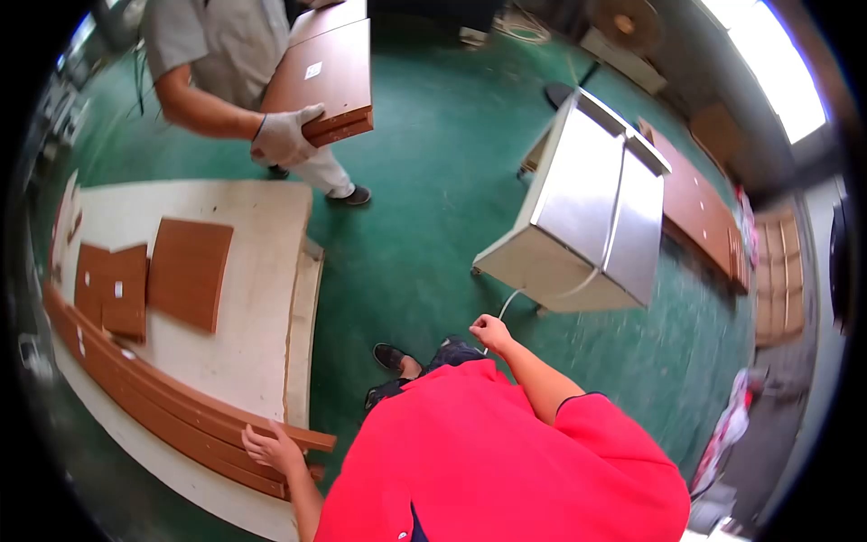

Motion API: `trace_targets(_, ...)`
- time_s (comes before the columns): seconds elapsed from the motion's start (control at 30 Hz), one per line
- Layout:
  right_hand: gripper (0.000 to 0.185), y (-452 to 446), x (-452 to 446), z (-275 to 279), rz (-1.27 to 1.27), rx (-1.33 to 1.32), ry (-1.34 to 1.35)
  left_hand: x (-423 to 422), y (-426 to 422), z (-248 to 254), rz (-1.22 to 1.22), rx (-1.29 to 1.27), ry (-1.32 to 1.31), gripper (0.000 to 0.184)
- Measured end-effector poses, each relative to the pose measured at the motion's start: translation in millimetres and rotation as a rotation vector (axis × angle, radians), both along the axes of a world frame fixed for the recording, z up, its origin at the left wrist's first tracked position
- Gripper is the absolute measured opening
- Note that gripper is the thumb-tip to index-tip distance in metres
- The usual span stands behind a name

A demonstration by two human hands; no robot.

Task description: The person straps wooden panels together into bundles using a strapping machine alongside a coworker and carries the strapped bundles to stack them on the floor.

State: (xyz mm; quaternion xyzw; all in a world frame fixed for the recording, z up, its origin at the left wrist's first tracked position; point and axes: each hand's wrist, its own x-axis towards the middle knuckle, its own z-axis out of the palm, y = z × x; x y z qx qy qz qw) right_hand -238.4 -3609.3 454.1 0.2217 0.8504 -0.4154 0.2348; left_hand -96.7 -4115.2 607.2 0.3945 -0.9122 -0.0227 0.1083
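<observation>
My left hand (pixel 273 449) rests with its fingers apart at the near end of long brown boards (pixel 194 411), which lie stacked along the edge of a pale table (pixel 257 212). On my other side, my right hand (pixel 490 333) is closed on a thin white hose (pixel 511 302) that runs up to a metal-topped cabinet (pixel 591 194). Flat brown panels (pixel 190 271) with small white labels lie on the pale table, beyond the long boards.
A person (pixel 221 54) with a gloved hand (pixel 287 135) carries brown panels (pixel 330 77) beyond the table. Long brown boards (pixel 700 199) lie behind the cabinet. A fan (pixel 625 20) and a cardboard stack (pixel 778 275) stand farther off. Green floor (pixel 424 190) separates table and cabinet.
</observation>
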Motion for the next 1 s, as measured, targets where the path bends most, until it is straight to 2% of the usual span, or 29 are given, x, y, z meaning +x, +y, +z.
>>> trace_targets(0.03, 0.019, -4, 9, -1, -0.054, -0.044, 0.015, -7, 7, -1, -0.115, -0.023, 0.044, 0.055)
trace_targets(0.1, 0.02, 14, 40, 12, -0.152, -0.111, 0.03, -20, 42, -10, -0.461, 0.282, 0.146, 0.05)
trace_targets(0.17, 0.021, 41, 100, 3, -0.239, -0.154, 0.033, -53, 106, -21, -0.674, 0.931, -0.017, 0.043)
trace_targets(0.27, 0.021, 109, 188, 19, -0.301, -0.131, 0.04, -61, 221, -40, -0.886, 0.907, -0.246, 0.039)
trace_targets(0.3, 0.021, 133, 222, 17, -0.362, -0.149, 0.015, -60, 256, -57, -0.959, 0.872, -0.275, 0.04)
trace_targets(0.37, 0.02, 188, 294, 16, -0.488, -0.153, 0.051, -55, 334, -100, -1.053, 0.989, -0.285, 0.042)
trace_targets(0.43, 0.021, 242, 363, 22, -0.664, -0.155, -0.038, -46, 432, -95, -0.821, 1.318, -0.531, 0.039)
trace_targets(0.47, 0.019, 268, 395, 23, -0.751, -0.175, -0.047, -44, 473, -114, -0.798, 1.442, -0.587, 0.041)
trace_targets(0.57, 0.014, 325, 461, 49, -0.902, -0.24, -0.075, -44, 598, -102, -0.672, 1.667, -0.612, 0.053)
trace_targets(0.67, 0.013, 374, 479, 74, -0.896, -0.275, -0.05, -59, 694, -106, -0.358, 2.018, -0.418, 0.063)
trace_targets(0.73, 0.014, 410, 443, 90, -0.852, -0.28, 0.002, -86, 750, -121, -0.107, 2.194, -0.273, 0.064)
trace_targets(0.8, 0.016, 439, 410, 110, -0.807, -0.337, 0.063, -109, 799, -167, 0.192, 2.332, -0.158, 0.064)
trace_targets(0.9, 0.015, 487, 344, 125, -0.659, -0.357, 0.116, -130, 854, -189, 0.436, 2.464, 0.225, 0.065)
trace_targets(0.97, 0.018, 520, 300, 129, -0.481, -0.296, 0.1, -145, 869, -199, 0.561, 2.398, 0.619, 0.049)
trace_targets(1.0, 0.019, 532, 279, 139, -0.381, -0.268, 0.08, -148, 862, -198, 0.536, 2.394, 0.818, 0.038)
